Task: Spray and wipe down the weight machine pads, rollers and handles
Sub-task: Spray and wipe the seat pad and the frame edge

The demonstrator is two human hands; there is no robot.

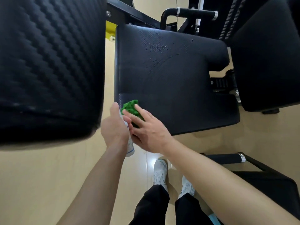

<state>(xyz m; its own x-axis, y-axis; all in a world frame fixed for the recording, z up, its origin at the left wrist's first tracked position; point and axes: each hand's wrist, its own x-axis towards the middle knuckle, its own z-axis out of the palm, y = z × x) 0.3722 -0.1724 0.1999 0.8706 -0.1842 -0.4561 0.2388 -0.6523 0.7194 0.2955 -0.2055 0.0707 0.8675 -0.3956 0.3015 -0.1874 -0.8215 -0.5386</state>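
The black seat pad [175,82] of the weight machine fills the middle of the view, with spray droplets on its far part. My right hand [146,129] presses a green cloth [132,108] flat against the pad's near left corner, fingers straight. My left hand [114,125] grips a white spray bottle [130,146] just left of the cloth, at the pad's edge; most of the bottle is hidden by the hand.
A large black back pad [48,67] looms at the left. Another black pad [267,62] stands at the right. A black grip handle [194,13] sits at the top and a second handle [227,158] at the lower right. My feet stand on the beige floor [40,184].
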